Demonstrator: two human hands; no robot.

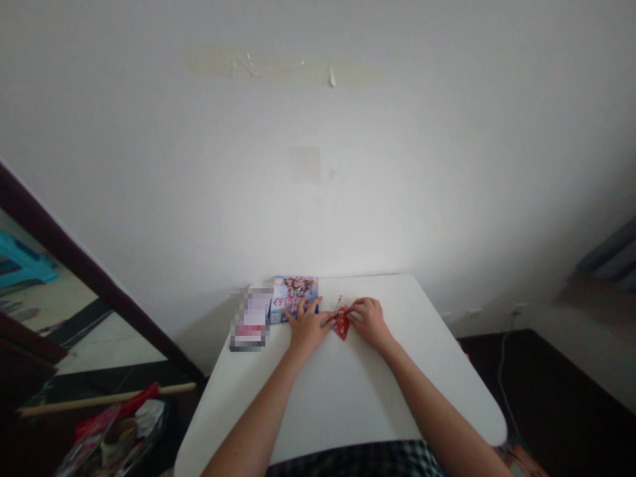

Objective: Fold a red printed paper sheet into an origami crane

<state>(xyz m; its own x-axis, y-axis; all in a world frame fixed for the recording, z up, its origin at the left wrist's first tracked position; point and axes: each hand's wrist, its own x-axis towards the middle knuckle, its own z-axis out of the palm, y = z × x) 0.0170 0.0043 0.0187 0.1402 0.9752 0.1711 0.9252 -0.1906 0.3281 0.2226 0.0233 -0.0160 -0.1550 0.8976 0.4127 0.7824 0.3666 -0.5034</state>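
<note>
A small piece of red patterned paper [342, 326], folded to a point at its near end, lies on the white table between my hands. My left hand [309, 322] pinches its left edge with thumb and forefinger, while the other fingers spread over a colourful printed booklet [297, 289]. From the right, my right hand [370, 320] grips the paper's other edge between thumb and fingertips. A narrow tip of the paper sticks up at the far side. My fingers hide parts of the folds.
A blurred-out phone-like object [252, 321] lies left of the booklet. The white table [348, 397] stands against a bare wall [377, 199]. At floor level on the left are a mirror, a wooden stick [109, 399] and bagged items; a cable [503, 371] hangs at right.
</note>
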